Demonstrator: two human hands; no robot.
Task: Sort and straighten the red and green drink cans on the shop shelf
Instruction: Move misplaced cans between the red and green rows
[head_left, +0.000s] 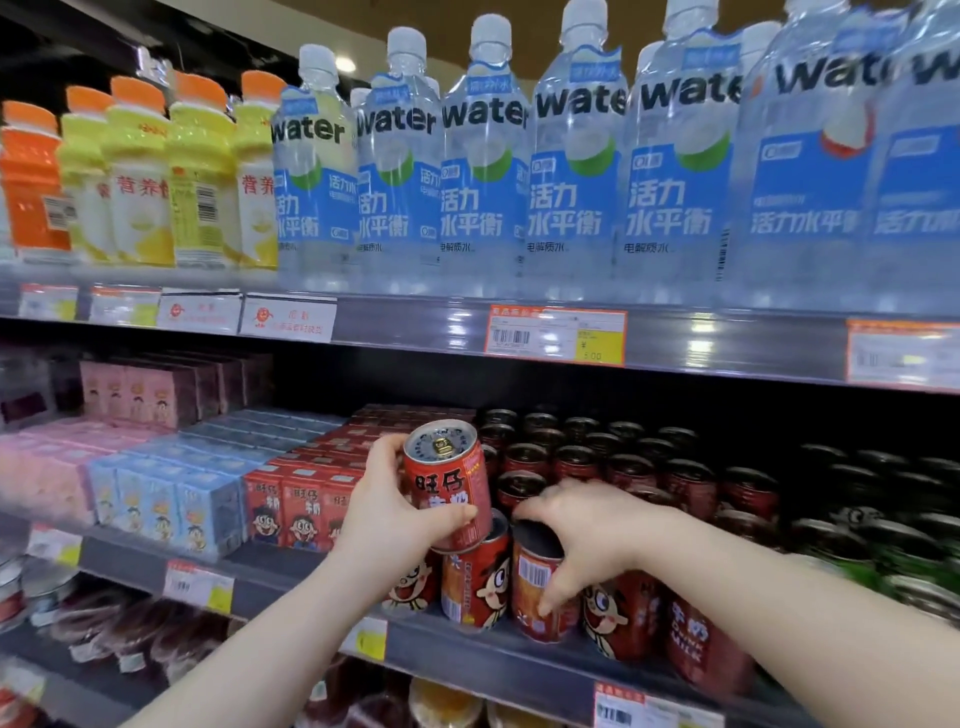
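My left hand (395, 509) grips a red drink can (449, 478) and holds it lifted and tilted above the front row of the middle shelf (519, 660). My right hand (587, 530) grips the top of another red can (537, 587) that stands in the front row with its barcode facing out. More red cans (475, 582) stand beside it and in rows behind (571, 462). Green cans (883, 561) are at the far right of the same shelf, blurred.
Red, blue and pink drink cartons (291, 504) fill the shelf left of the cans. Water bottles (483, 166) and yellow bottles (140, 171) stand on the shelf above. Price tags (556, 335) line the shelf edges. Packets lie on the shelf below.
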